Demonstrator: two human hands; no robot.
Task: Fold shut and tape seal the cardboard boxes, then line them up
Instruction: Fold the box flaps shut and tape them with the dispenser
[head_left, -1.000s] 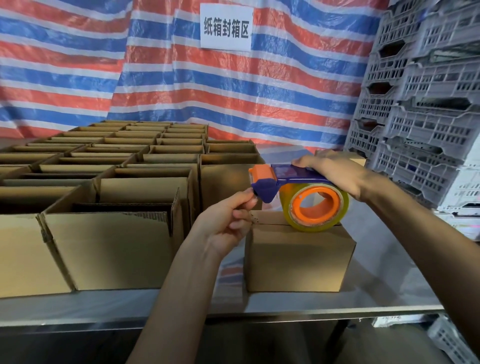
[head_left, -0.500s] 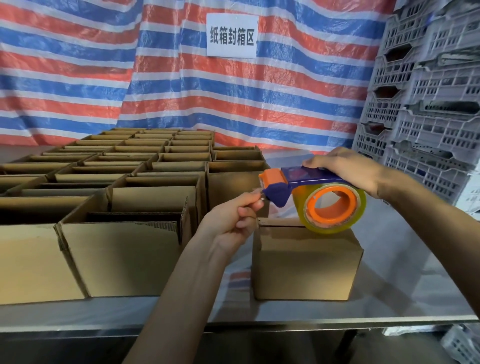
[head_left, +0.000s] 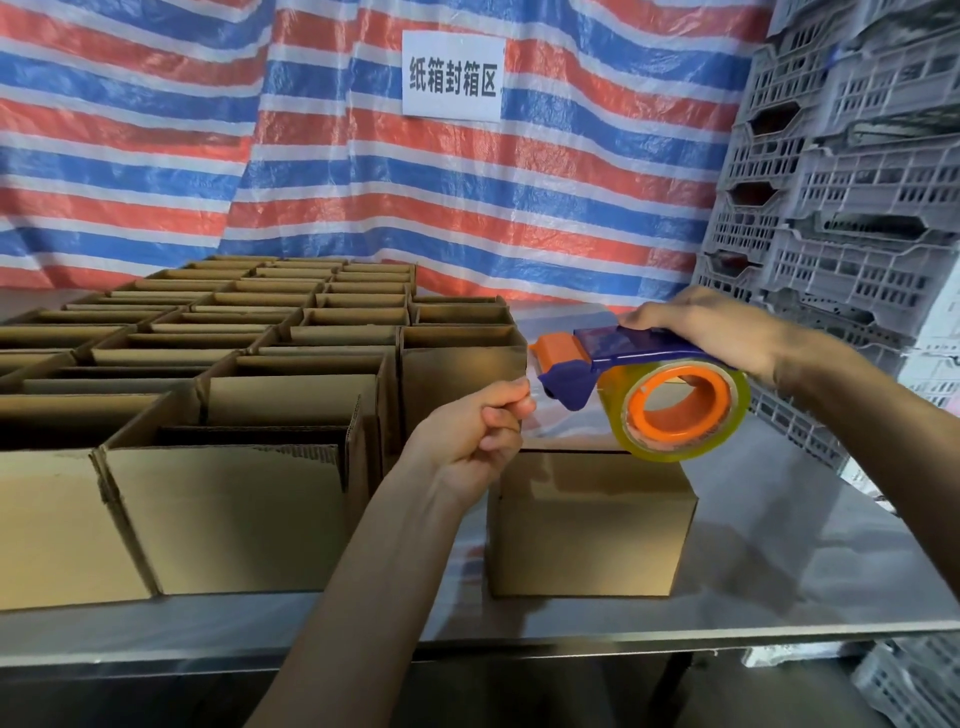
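We grip the tape dispenser (head_left: 644, 384) from above with our right hand (head_left: 711, 332), roll hovering over the closed cardboard box (head_left: 589, 525) on the steel table (head_left: 779, 571). Our left hand (head_left: 475, 441) pinches the clear tape end (head_left: 535, 402) by the cutter. Open boxes (head_left: 234, 509) fill the table's left.

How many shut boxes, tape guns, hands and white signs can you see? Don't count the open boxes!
Shut brown cardboard box: 1
Blue and orange tape dispenser: 1
Hands: 2, left hand pinching the clear tape, right hand gripping the dispenser
White paper sign: 1
Total: 5
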